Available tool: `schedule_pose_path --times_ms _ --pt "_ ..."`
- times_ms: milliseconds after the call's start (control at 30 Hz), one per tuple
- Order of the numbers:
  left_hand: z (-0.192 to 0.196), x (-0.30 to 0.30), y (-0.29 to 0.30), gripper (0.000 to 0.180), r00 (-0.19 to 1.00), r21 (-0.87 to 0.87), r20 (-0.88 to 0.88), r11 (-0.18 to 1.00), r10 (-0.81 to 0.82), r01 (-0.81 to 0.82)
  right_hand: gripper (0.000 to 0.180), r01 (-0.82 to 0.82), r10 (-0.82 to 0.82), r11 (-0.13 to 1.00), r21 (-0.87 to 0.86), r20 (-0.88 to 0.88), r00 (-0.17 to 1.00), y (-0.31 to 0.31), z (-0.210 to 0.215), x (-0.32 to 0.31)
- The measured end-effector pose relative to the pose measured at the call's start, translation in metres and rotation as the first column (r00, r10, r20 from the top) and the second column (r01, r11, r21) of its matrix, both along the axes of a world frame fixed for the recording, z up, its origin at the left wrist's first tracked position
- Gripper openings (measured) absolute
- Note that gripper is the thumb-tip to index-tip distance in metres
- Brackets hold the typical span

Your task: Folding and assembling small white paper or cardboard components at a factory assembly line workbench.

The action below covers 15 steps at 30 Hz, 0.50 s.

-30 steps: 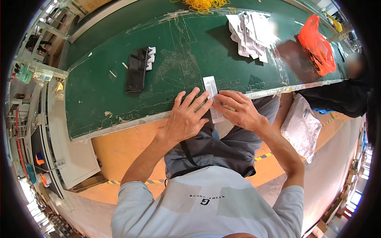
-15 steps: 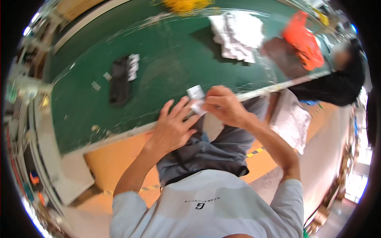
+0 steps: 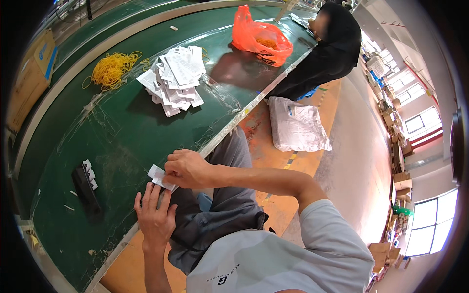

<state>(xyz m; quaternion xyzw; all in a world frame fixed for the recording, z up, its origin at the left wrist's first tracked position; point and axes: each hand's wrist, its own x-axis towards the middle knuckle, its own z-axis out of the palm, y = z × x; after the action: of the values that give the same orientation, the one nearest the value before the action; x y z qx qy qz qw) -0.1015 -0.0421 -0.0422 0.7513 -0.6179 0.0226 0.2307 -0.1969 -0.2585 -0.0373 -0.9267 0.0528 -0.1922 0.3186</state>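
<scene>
White printed paper slip [image 3: 156, 174] at the near edge of the green tabletop [image 3: 132, 132], partly hidden by fingers. Covered from the right by the right hand [image 3: 189, 169], with fingers bunched and curled over that end (pinch or plain press, impossible to say from this angle). Grip relaxed on the other side: left hand [image 3: 156, 212] with fingers extended and slightly apart, fingertips at the slip's lower edge. Off to the left on the same top, a black oblong object [image 3: 87, 193] with white pieces [image 3: 90, 175] along one side, plus small white scraps [image 3: 69, 208] near it. Farther up, a messy stack of white printed slips [image 3: 178, 78], with a tangle of yellow rubber bands [image 3: 115, 71] to its left. Toward the far right, an orange-red plastic bag [image 3: 243, 31] with yellowish strands inside (similar bands, by the look). Beside the bag, at the table edge, a co-worker in black [image 3: 320, 61]. On the orange floor [image 3: 266, 158], a pale plastic-wrapped bundle [image 3: 298, 127].
</scene>
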Motion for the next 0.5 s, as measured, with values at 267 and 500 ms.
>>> schedule_pose_path --times_ms 267,500 --pt "0.004 -0.003 0.004 0.055 0.999 -0.064 -0.025 0.997 0.035 -0.036 0.016 -0.058 0.05 0.982 -0.179 -0.045 0.998 0.003 0.009 -0.002" --pt "-0.001 -0.007 0.001 0.053 0.996 -0.089 -0.048 0.993 0.077 -0.081 0.023 0.038 -0.046 0.996 -0.084 -0.095 0.994 0.003 0.016 0.001"
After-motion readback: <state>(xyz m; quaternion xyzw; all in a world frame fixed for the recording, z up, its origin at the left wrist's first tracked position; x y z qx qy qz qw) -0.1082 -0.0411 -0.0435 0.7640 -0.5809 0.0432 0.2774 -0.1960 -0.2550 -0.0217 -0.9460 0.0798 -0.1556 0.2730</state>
